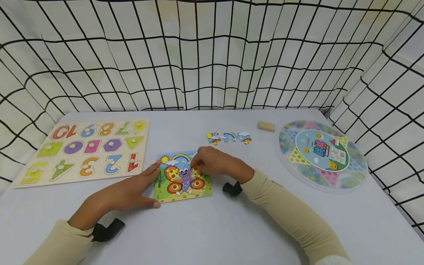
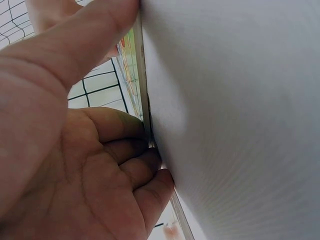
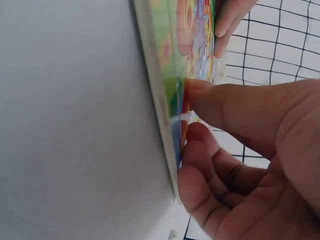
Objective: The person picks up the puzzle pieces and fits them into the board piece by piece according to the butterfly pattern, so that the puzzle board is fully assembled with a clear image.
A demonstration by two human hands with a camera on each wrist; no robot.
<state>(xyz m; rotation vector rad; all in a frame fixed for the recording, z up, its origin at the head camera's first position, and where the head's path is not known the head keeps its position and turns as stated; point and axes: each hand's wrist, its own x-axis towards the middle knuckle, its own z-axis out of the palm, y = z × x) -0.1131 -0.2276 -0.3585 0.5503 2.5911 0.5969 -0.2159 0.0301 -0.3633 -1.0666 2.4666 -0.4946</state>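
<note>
A butterfly jigsaw puzzle (image 1: 184, 184) in a thin board lies on the table between both hands. My left hand (image 1: 132, 189) rests along its left side, with the fingers at the edge and the thumb by the near left corner. In the left wrist view, the left fingertips (image 2: 157, 172) touch the board's edge. My right hand (image 1: 213, 161) bends over the upper right part of the picture and pinches a puzzle piece (image 3: 185, 102) between thumb and fingers, low against the board. The hand hides most of that piece in the head view.
Several loose rainbow puzzle pieces (image 1: 229, 137) lie behind the board, with a wooden block (image 1: 266, 126) to their right. A number-and-shape peg board (image 1: 74, 162) lies at left, a round packaged game board (image 1: 322, 176) at right. Black netting (image 1: 212, 69) surrounds the table.
</note>
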